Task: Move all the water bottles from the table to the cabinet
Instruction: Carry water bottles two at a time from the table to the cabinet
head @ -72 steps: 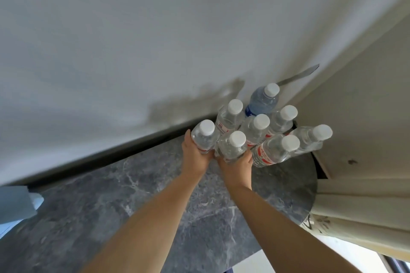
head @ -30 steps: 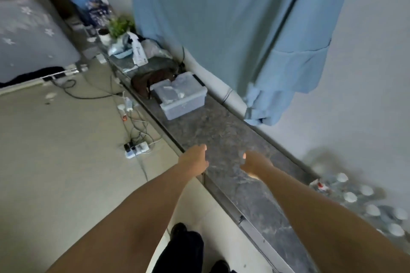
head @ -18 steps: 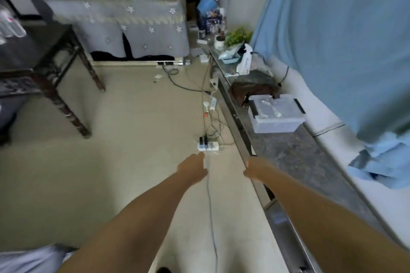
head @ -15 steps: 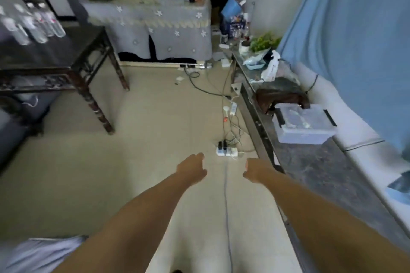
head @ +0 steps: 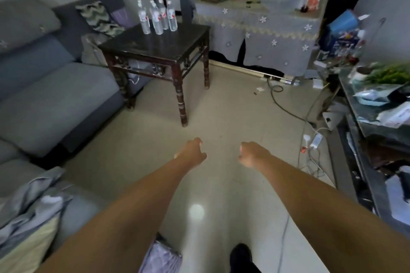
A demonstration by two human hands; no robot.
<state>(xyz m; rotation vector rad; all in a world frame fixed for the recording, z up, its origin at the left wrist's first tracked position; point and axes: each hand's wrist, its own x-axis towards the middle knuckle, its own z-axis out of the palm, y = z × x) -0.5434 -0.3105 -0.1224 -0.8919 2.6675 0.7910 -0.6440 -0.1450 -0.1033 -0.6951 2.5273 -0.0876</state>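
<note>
Grey sofa [head: 51, 86] fills the left side, near to far; a patterned cushion [head: 99, 17] sits at its far end. Pale tiled floor [head: 233, 117] runs down the centre.

Far centre-right: a cloth-covered stand [head: 266, 35] with white flower marks, clutter on top. Right edge: a dark stone-topped ledge [head: 363, 122] carrying a green plant [head: 390, 73] and loose packets. Cables and a power strip [head: 316, 138] lie on the floor just beside the ledge.

Dark wooden desk [head: 159, 44] stands far left of centre, touching or just beside the sofa end. Four water bottles [head: 157, 17] stand upright in a tight cluster at its far left corner; white caps, red labels.

Both bare forearms reach forward over the floor, well apart from the desk. Left hand [head: 192, 150]: grip loosely curled, fingers part bent, nothing in it. Right hand [head: 253, 154]: grip likewise loosely curled and empty.
</note>
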